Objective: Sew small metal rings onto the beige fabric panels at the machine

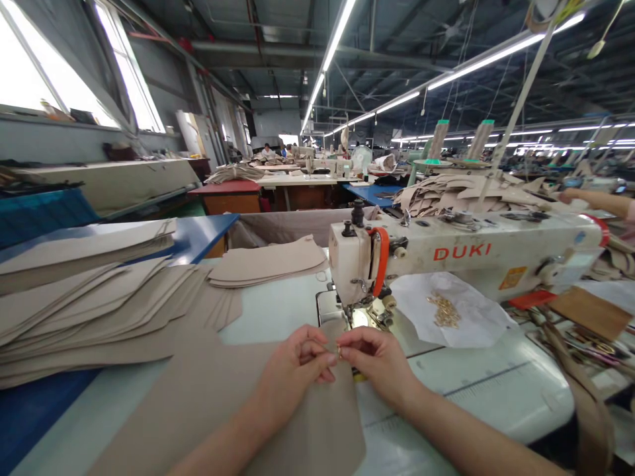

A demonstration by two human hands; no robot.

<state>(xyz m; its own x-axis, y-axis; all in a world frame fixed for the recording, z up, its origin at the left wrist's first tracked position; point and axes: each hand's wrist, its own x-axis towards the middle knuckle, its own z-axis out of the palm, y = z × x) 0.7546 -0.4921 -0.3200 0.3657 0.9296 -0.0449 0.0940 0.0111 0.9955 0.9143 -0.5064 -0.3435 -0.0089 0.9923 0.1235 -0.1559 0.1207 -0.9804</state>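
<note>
My left hand (296,367) and my right hand (374,360) meet just in front of the sewing machine's needle. Both pinch a small gold metal ring (339,351) between their fingertips, over a beige cut fabric piece (317,423) that lies on the table under my wrists. The white sewing machine (466,254), marked DUKI, stands right behind my hands. Its presser foot (364,317) is a short way beyond my fingers.
Stacks of beige cut pieces (99,291) fill the left side, with another stack (268,264) behind. A white paper with several gold rings (444,311) lies under the machine arm. Straps and clutter (585,350) sit at right. Another person's arm (595,201) shows far right.
</note>
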